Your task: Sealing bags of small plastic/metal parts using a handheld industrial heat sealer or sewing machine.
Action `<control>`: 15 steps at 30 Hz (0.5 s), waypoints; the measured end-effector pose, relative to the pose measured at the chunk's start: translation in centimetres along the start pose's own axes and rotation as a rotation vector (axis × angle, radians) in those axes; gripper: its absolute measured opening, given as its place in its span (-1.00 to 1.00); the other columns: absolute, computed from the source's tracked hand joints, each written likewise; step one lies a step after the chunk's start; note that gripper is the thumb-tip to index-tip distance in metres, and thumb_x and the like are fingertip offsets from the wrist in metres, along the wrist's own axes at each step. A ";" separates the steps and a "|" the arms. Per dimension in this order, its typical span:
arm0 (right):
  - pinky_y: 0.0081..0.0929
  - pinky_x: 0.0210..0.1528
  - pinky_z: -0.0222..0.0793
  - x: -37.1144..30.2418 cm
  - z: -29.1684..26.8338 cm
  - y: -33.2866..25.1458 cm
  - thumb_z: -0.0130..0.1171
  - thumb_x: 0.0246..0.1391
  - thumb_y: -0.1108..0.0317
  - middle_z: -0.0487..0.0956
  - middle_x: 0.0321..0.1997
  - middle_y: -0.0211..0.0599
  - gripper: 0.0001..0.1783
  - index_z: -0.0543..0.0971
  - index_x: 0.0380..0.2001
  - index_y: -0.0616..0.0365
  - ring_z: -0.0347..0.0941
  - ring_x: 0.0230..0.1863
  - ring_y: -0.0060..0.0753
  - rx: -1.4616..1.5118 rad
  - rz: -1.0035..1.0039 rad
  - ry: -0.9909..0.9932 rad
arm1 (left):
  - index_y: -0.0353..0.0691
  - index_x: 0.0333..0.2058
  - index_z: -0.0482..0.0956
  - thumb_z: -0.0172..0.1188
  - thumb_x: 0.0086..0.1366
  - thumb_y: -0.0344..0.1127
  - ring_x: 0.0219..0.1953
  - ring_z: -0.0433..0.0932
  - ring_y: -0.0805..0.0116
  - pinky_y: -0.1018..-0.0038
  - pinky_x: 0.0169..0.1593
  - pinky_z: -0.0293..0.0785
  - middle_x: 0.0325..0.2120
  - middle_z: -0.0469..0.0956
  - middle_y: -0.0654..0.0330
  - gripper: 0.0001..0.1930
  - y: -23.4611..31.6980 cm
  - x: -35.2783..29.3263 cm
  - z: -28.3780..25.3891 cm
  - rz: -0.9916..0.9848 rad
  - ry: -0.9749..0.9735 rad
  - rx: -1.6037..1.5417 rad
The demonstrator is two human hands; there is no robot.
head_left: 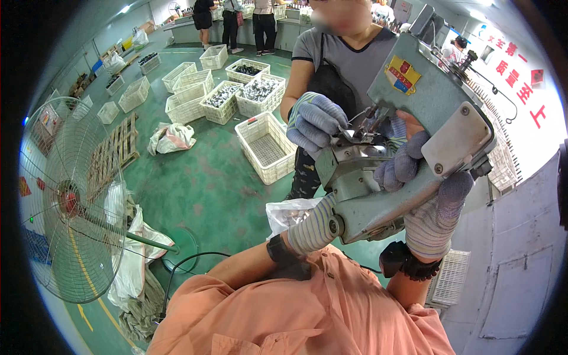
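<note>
A grey-green industrial sewing machine [378, 204] stands tilted in view before me. My left hand [312, 229], in a striped glove, reaches behind its lower end; the fingers are hidden. My right hand [441, 207], gloved too, wraps the lower arm of the machine at the right. Grey gloved fingers [402, 165] curl through the gap above that arm; whose they are I cannot tell. Across from me a co-worker in a grey top [349, 65] pinches a small shiny piece [348, 134] with a gloved hand [316, 121] beside the metal parts at the needle end.
A large wire fan [71, 198] stands at left, near white sacks [133, 254]. An unfilled white crate [266, 148] lies on the green floor; crates of dark and shiny pieces [260, 89] stand behind it. A pallet [112, 148] lies at left. People stand at a far counter [284, 35].
</note>
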State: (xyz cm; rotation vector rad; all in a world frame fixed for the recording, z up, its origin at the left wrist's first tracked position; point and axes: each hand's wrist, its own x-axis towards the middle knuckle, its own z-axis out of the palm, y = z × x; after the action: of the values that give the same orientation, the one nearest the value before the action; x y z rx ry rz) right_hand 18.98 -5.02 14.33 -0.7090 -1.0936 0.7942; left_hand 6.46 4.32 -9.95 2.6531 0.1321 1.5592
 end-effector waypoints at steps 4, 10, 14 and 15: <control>-0.33 -0.21 0.26 0.0 0.8 -0.4 0.16 0.08 -0.51 0.38 -0.33 -0.43 -0.09 0.44 0.04 0.19 0.26 -0.35 -0.45 -0.066 -0.022 0.040 | -0.62 -0.21 0.51 0.14 0.07 -0.41 -0.04 0.60 -0.36 -0.04 0.10 0.57 -0.09 0.51 -0.56 -0.65 0.2 1.9 -2.4 0.143 -0.144 0.197; -0.35 -0.22 0.28 -0.1 0.7 -0.6 0.21 0.03 -0.52 0.39 -0.34 -0.42 -0.04 0.43 0.06 0.21 0.27 -0.35 -0.47 -0.062 0.030 0.024 | -0.60 -0.19 0.51 0.11 0.10 -0.44 -0.04 0.60 -0.40 -0.03 0.06 0.60 -0.06 0.49 -0.59 -0.66 0.3 0.5 -1.5 0.180 -0.072 0.296; -0.36 -0.23 0.30 -0.1 0.8 -0.9 0.22 0.02 -0.52 0.40 -0.34 -0.41 -0.03 0.43 0.07 0.23 0.29 -0.35 -0.46 -0.076 0.027 0.020 | -0.60 -0.18 0.52 0.09 0.12 -0.43 -0.06 0.62 -0.37 0.00 0.04 0.62 -0.08 0.51 -0.57 -0.67 0.7 1.2 -1.8 0.034 -0.112 0.041; -0.36 -0.24 0.30 -0.1 0.9 -0.9 0.22 0.03 -0.51 0.40 -0.32 -0.41 -0.03 0.43 0.07 0.23 0.30 -0.34 -0.46 -0.075 0.026 0.007 | -0.60 -0.18 0.52 0.07 0.14 -0.42 -0.08 0.63 -0.35 0.01 0.02 0.63 -0.09 0.52 -0.56 -0.67 0.8 1.1 -1.6 -0.093 -0.152 -0.085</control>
State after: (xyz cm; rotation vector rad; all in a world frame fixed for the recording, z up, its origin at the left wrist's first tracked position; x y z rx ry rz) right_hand 18.31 -5.54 15.29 -0.7902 -1.1149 0.7755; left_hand 5.63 3.64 -8.15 2.6456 0.1743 1.3018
